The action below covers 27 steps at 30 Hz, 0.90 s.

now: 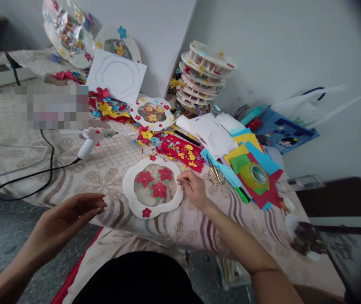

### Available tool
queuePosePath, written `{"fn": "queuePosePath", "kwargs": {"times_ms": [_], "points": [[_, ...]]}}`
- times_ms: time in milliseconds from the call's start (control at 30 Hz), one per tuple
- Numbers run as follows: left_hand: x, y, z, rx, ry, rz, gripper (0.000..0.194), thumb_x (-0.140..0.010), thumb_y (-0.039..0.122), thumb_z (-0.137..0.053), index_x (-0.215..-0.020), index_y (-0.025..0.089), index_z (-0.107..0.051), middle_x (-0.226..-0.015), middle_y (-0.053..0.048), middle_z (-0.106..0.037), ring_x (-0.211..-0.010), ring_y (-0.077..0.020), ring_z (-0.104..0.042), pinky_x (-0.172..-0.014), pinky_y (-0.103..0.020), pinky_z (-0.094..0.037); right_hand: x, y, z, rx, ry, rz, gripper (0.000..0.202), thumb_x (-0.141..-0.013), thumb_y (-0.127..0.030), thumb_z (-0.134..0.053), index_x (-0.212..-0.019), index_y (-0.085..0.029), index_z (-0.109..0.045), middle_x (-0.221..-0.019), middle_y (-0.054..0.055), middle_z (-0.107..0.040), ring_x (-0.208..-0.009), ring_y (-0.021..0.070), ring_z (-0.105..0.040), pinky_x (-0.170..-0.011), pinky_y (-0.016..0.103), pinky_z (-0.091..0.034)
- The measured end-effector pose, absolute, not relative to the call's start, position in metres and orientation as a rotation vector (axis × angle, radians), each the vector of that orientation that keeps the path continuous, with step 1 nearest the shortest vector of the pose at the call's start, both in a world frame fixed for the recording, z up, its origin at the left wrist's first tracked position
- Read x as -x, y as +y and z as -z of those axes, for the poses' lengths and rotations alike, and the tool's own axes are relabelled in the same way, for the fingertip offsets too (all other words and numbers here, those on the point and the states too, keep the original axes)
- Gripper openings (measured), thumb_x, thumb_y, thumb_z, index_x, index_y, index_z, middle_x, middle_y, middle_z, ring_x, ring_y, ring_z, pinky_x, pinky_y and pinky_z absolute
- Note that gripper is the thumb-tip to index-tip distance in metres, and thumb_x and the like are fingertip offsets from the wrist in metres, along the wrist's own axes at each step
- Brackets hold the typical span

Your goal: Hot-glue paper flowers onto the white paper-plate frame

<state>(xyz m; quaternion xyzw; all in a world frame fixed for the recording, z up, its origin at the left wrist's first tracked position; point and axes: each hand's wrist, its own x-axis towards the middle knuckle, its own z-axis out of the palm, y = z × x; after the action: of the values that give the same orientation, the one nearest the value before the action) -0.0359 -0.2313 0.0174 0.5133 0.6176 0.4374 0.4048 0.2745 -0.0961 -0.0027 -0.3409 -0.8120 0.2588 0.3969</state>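
Red flowers (159, 190), five counted, on one white frame (129, 188), roughly round, flat on the cloth (96, 179). Touches its right rim with right hand (194, 188), thumb and fingertips together; cannot tell if gripping it. Holds left hand (58, 219) leftward, thumb and fingers slightly apart, around nothing visible. Shows one glue gun (88, 143), nozzle rightward, and one tape roll (255, 175), label unreadable.
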Motion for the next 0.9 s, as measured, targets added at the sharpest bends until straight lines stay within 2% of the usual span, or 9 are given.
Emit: {"fn": "queuePosePath", "kwargs": {"times_ms": [100,233,367,433,533,633,767,900], "points": [[0.036,-0.216,-0.025,-1.165,1.503,-1.169,0.031,-0.071,0.042,-0.069,-0.089,0.017,-0.064,-0.083,-0.005,-0.074,-0.073,-0.0188,-0.070,-0.070,-0.030,-0.059,-0.272,-0.085,0.001,0.901,-2.006,-0.630,0.018,-0.093,-0.031,-0.045,-0.080,-0.020,-0.049,-0.059,-0.005,-0.051,-0.049,0.0084,-0.048,-0.053,0.020,-0.038],[0.036,-0.189,-0.025,-1.103,1.465,-1.245,0.024,-0.066,0.035,-0.074,-0.083,0.019,-0.066,-0.079,-0.004,-0.073,-0.068,-0.0171,-0.070,-0.068,-0.026,-0.059,-0.266,-0.075,-0.007,0.994,-1.960,-0.598,0.030,-0.095,-0.036,-0.038,-0.070,-0.020,-0.045,-0.053,-0.006,-0.045,-0.047,0.0085,-0.043,-0.052,0.021,-0.035],[0.031,-0.159,-0.028,-1.158,1.430,-1.249,0.023,-0.067,0.033,-0.073,-0.082,0.017,-0.066,-0.077,-0.004,-0.072,-0.063,-0.0143,-0.067,-0.062,-0.024,-0.056,-0.257,-0.062,-0.014,1.046,-1.959,-0.678,0.032,-0.093,-0.035,-0.044,-0.065,-0.020,-0.045,-0.050,-0.006,-0.044,-0.046,0.0083,-0.042,-0.050,0.020,-0.034],[0.025,-0.142,-0.029,-1.240,1.395,-1.230,0.021,-0.071,0.035,-0.069,-0.079,0.016,-0.065,-0.073,-0.003,-0.070,-0.062,-0.0129,-0.065,-0.060,-0.024,-0.054,-0.251,-0.052,-0.015,1.030,-2.002,-0.687,0.025,-0.091,-0.033,-0.049,-0.070,-0.019,-0.052,-0.058,-0.004,-0.051,-0.054,0.0095,-0.048,-0.054,0.020,-0.038],[0.016,-0.117,-0.026,-1.419,1.401,-1.180,0.024,-0.078,0.039,-0.060,-0.075,0.015,-0.064,-0.066,-0.002,-0.067,-0.059,-0.0116,-0.060,-0.057,-0.022,-0.050,-0.241,-0.037,-0.009,0.925,-2.144,-0.679,0.014,-0.089,-0.023,-0.051,-0.081,-0.018,-0.061,-0.079,0.002,-0.060,-0.076,0.0131,-0.057,-0.070,0.024,-0.044],[0.009,-0.092,-0.016,-1.587,1.448,-1.112,0.025,-0.079,0.040,-0.057,-0.080,0.016,-0.065,-0.068,-0.003,-0.067,-0.061,-0.0128,-0.059,-0.057,-0.024,-0.048,-0.232,-0.025,0.002,0.832,-2.269,-0.704,0.022,-0.091,-0.014,-0.044,-0.093,-0.017,-0.066,-0.090,0.006,-0.060,-0.087,0.0147,-0.058,-0.079,0.027,-0.045],[0.006,-0.070,-0.002,-1.941,1.528,-0.948,0.026,-0.083,0.037,-0.049,-0.087,0.018,-0.067,-0.082,-0.004,-0.069,-0.069,-0.0147,-0.060,-0.063,-0.026,-0.046,-0.224,-0.016,0.011,0.847,-2.441,-0.658,0.035,-0.093,-0.011,-0.037,-0.118,-0.021,-0.059,-0.099,0.006,-0.057,-0.095,0.0161,-0.055,-0.084,0.029,-0.045],[0.003,-0.061,0.002,-2.065,1.492,-0.866,0.026,-0.086,0.034,-0.045,-0.091,0.019,-0.066,-0.089,-0.006,-0.066,-0.075,-0.0161,-0.061,-0.069,-0.027,-0.045,-0.220,-0.015,0.010,0.881,-2.576,-0.567,0.037,-0.094,-0.013,-0.035,-0.125,-0.021,-0.053,-0.104,0.007,-0.054,-0.097,0.0169,-0.053,-0.085,0.029,-0.044]]}}
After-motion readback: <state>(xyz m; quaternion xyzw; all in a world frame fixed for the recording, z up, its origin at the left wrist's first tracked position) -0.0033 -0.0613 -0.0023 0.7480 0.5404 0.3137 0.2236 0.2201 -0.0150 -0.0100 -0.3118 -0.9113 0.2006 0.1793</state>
